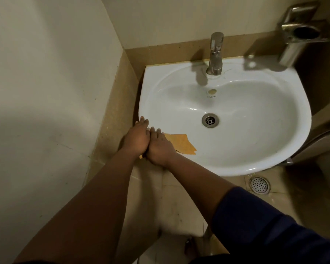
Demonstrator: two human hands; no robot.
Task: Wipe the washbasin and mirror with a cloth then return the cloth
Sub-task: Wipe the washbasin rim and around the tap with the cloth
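Observation:
A white washbasin [255, 149] is fixed to the wall, with a steel tap [215, 54] at its back and a drain [210, 120] in the bowl. An orange cloth [181, 143] lies flat on the basin's near-left rim and inner slope. My left hand [136, 138] and my right hand [158, 145] lie side by side on the cloth with straight fingers, pressing it against the rim. Most of the cloth is hidden under both hands. No mirror is in view.
A steel holder [301, 33] is mounted on the wall at the upper right. A round floor drain [259, 185] sits in the tiled floor below the basin. A cream wall [46, 92] closes the left side. A toilet edge [322, 147] shows at right.

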